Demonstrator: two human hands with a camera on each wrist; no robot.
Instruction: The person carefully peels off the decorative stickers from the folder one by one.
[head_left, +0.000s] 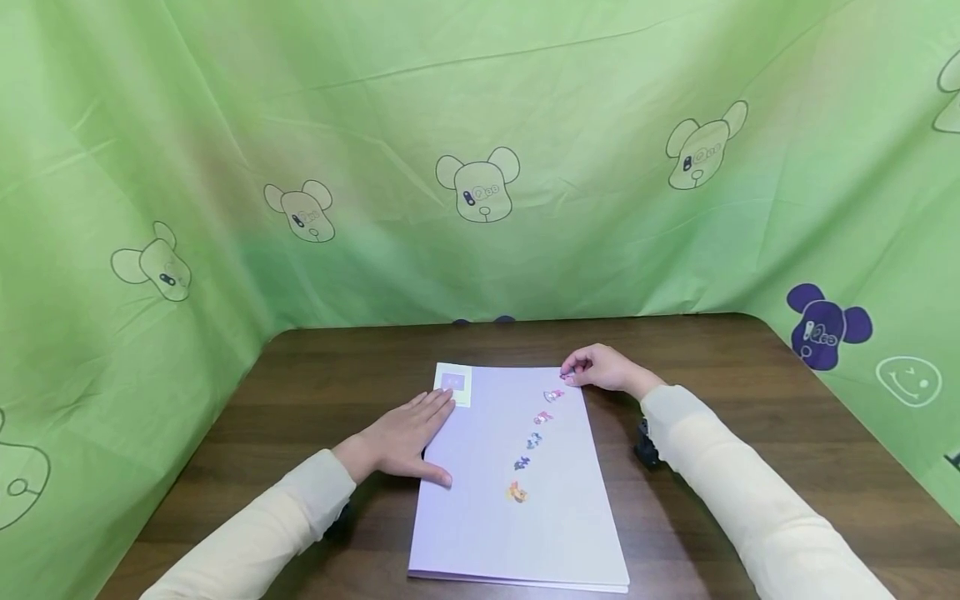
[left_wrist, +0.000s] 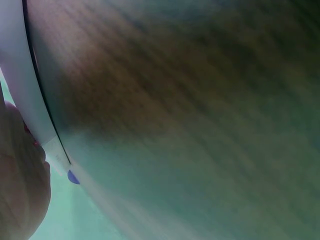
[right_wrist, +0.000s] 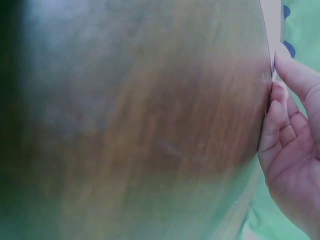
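Note:
A large pale lavender sheet or pad of paper (head_left: 480, 533) lies on the table, its front edge showing more than one layer. My left hand (head_left: 405, 433) rests flat on its left side with fingers straight and thumb spread. Those fingertips touch a small white card (head_left: 462, 372) with a lavender square at the top left corner. At the top right corner, my right hand (head_left: 603, 368) pinches a small dark sticker (head_left: 567, 374), partly hidden by the fingers. Several cartoon stickers run diagonally down the paper, from a pink one (head_left: 553, 396) to an orange one (head_left: 517, 492).
The dark brown wooden table (head_left: 315, 392) extends around the paper. A green cloth (head_left: 390, 225) printed with bear heads hangs behind and at both sides. A black device (head_left: 646, 446) is at the right wrist.

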